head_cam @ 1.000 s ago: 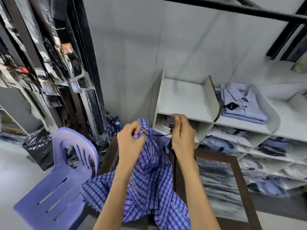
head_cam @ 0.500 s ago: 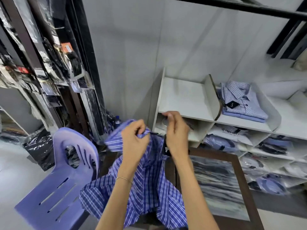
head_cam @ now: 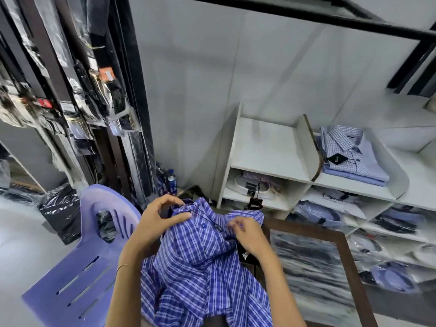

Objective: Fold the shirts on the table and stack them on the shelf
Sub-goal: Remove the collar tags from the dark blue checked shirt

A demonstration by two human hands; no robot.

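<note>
White wall panels back the scene, with a white compartmented shelf unit [head_cam: 271, 147] at the far right; its upper left compartment is bare board, and the one to its right holds a folded stack of pale blue checked shirts [head_cam: 351, 154]. Lower compartments hold shirts wrapped in clear plastic. At the near right stands a dark wooden-framed table with a glossy top [head_cam: 311, 274], and at the near left a lilac plastic chair with slotted seat [head_cam: 77, 267]. Crumpled over the table's left edge lies a blue and white plaid button-up shirt [head_cam: 200, 267], its collar toward the shelf. On the collar's left side the left hand [head_cam: 155, 223] pinches the fabric between thumb and curled fingers. At the placket near the collar's right side, the right hand [head_cam: 247, 234] has its fingertips drawn together on the cloth. A small black hang tag [head_cam: 245, 254] shows just beside the right wrist.
</note>
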